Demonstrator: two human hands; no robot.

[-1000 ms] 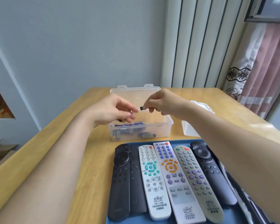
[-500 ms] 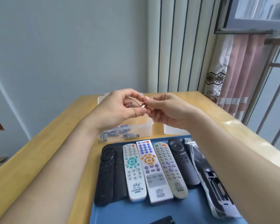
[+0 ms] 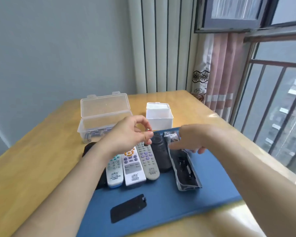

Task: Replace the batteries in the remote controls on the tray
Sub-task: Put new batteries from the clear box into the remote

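Several remotes lie side by side on the blue tray [image 3: 212, 182]: a white one [image 3: 114, 173], a white one with orange keys [image 3: 133, 171], a grey one [image 3: 148, 161] and a black one [image 3: 160, 156]. At the right lies a black remote [image 3: 184, 170], back up, its battery bay uncovered. Its black cover [image 3: 128, 207] rests on the tray's near part. My left hand [image 3: 126, 135] pinches small batteries [image 3: 148, 130] above the grey remote. My right hand [image 3: 186, 141], fingers spread, touches the top of the uncovered remote.
A clear plastic box [image 3: 102, 117] with its lid up holds several batteries, behind the tray on the wooden table [image 3: 32, 168]. A white open box [image 3: 159, 115] stands to its right. A window with railing runs along the right table edge.
My hands have parted. The right hand left the batteries with the left hand and dropped right onto the uncovered remote. The camera has turned right and down.
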